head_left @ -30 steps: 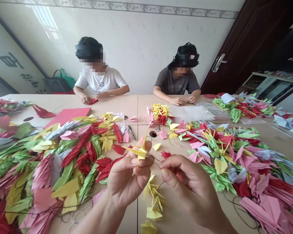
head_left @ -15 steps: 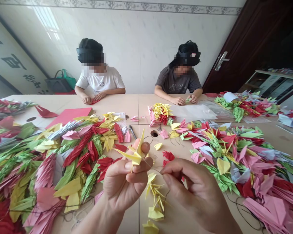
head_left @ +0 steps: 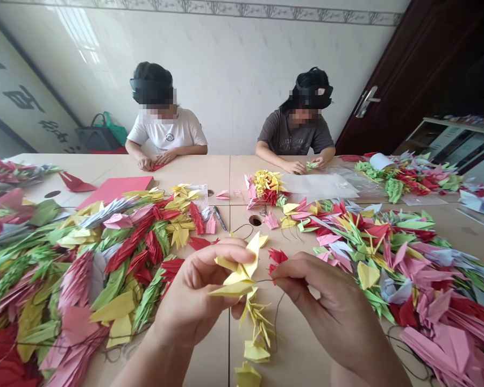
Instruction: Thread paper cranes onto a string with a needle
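Note:
Between the thumb and fingers of my left hand (head_left: 204, 287) is a yellow origami crane (head_left: 242, 274), its wings spread and one point facing up. My right hand (head_left: 322, 290) pinches a thin dark thread (head_left: 263, 280), which runs from its fingertips to the crane's body. Whether a needle is on the thread I cannot make out. Below the hands, several yellow folded cranes (head_left: 258, 322) lie in a line on the table, partly behind my left fingers. A small red folded crane (head_left: 277, 258) sits just beyond my right fingertips.
Heaps of coloured paper cranes cover the left (head_left: 76, 279) and right (head_left: 403, 247) of the table (head_left: 210, 355). A red sheet (head_left: 116, 191), a pen (head_left: 220, 219) and plastic bags (head_left: 318, 184) lie farther back. Two people (head_left: 167, 131) sit opposite, folding paper.
My left hand has turned the yellow crane, so its wings now point left and the thread side faces my right hand. My right hand stays pinched on the thread.

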`<state>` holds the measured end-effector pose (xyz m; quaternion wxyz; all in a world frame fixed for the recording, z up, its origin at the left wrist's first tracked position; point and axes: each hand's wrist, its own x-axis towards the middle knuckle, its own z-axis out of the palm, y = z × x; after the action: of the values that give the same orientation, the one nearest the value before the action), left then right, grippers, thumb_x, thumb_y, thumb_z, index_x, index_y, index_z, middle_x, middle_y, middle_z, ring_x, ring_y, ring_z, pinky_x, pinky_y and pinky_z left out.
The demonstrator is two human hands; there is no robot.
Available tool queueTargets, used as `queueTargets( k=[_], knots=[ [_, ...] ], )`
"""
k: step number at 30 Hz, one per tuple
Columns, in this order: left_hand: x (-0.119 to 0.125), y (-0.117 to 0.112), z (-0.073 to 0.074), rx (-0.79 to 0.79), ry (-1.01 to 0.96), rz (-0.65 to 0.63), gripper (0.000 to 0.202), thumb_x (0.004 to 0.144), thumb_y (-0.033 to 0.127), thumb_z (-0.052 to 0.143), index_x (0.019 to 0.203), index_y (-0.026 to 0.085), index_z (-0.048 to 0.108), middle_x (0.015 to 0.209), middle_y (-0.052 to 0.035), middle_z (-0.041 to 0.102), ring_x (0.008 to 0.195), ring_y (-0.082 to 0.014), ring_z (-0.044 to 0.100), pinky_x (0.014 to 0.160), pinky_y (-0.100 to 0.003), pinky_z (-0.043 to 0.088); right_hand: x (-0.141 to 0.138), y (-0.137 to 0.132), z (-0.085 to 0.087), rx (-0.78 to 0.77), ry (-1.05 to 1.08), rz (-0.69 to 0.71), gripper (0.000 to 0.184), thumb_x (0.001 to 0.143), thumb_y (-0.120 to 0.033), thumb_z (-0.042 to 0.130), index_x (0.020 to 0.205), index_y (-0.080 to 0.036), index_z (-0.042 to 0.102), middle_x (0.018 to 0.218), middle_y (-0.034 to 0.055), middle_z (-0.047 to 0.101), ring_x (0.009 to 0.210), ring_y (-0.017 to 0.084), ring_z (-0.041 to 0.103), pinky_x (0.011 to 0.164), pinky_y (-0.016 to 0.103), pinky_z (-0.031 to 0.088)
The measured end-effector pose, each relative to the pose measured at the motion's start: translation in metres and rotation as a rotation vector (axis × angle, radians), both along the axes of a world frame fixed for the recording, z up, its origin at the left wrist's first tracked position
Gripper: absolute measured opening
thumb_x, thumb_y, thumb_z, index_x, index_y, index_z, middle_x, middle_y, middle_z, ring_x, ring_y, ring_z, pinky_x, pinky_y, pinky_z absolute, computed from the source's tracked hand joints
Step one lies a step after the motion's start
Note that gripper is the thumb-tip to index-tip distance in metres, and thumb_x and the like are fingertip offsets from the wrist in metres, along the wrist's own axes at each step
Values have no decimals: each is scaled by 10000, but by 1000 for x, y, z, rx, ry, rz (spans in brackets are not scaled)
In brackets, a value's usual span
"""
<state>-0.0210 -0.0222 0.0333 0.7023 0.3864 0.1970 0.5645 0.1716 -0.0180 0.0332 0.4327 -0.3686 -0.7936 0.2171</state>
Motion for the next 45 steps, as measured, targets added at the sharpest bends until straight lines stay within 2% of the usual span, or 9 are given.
queueTargets(
  k=[6, 14, 20, 24, 30, 33, 37, 41, 45],
  knots=[
    [0, -4, 0, 70, 76, 34, 214, 709, 224, 857, 916, 264, 822, 948, -21, 589, 477, 2, 446, 437, -113, 490, 4, 2, -3, -19, -28, 35, 120, 974, -200, 574, 869, -252, 600, 719, -27, 623, 621, 123, 576, 559, 227, 446],
    [2, -11, -2, 155, 90, 63, 174, 794, 262, 800, 967, 278, 814, 949, -22, 570, 516, -23, 512, 471, -135, 527, 1, -3, -1, 2, -48, 28, 118, 966, -187, 579, 869, -252, 593, 704, -46, 613, 602, 103, 565, 547, 203, 434],
    [0, -15, -4, 148, 115, 45, 198, 823, 255, 783, 1015, 296, 801, 999, -30, 559, 570, -27, 533, 438, -101, 451, -1, -3, 2, -48, -35, 40, 145, 964, -202, 575, 827, -249, 572, 650, -59, 578, 544, 102, 515, 506, 204, 402],
    [1, -14, -4, 150, 134, 46, 215, 804, 257, 799, 1015, 297, 805, 1026, -50, 575, 639, -64, 555, 404, -96, 410, -3, -3, 0, -116, 44, 86, 127, 960, -201, 586, 847, -258, 587, 671, -53, 587, 572, 110, 531, 526, 206, 415],
    [8, -7, -10, 97, 76, -80, 225, 806, 246, 794, 1025, 296, 799, 997, -24, 545, 532, -17, 506, 464, -120, 511, -12, -5, -14, -260, 298, 232, 142, 960, -178, 592, 1005, -300, 649, 820, -19, 660, 684, 139, 622, 630, 253, 501],
    [8, -6, -13, 120, 82, -57, 237, 822, 244, 782, 1054, 293, 791, 1050, -28, 541, 558, -11, 513, 508, -112, 525, -13, -4, -19, -281, 329, 187, 132, 957, -189, 598, 990, -299, 664, 776, -23, 642, 651, 137, 622, 587, 247, 507],
    [7, -6, -15, 136, 138, 0, 250, 849, 222, 757, 1086, 300, 775, 1060, -27, 559, 621, -23, 531, 562, -101, 521, -15, -5, -15, -273, 295, 122, 158, 968, -198, 589, 1033, -323, 658, 731, -42, 644, 624, 120, 634, 588, 216, 532],
    [9, -7, -13, 167, 282, 155, 251, 869, 191, 729, 1086, 311, 773, 1089, -38, 590, 714, -64, 566, 609, -119, 523, -17, -9, -9, -294, 334, 121, 205, 1009, -195, 510, 1138, -347, 557, 917, -18, 702, 753, 119, 684, 678, 204, 579],
    [10, -8, -10, 241, 401, 263, 252, 874, 200, 720, 1093, 314, 773, 1101, -59, 631, 924, -151, 623, 698, -158, 540, -17, -13, -10, -290, 329, 147, 260, 1037, -208, 440, 1227, -385, 431, 1068, 4, 659, 895, 118, 659, 791, 219, 580]
  ],
)
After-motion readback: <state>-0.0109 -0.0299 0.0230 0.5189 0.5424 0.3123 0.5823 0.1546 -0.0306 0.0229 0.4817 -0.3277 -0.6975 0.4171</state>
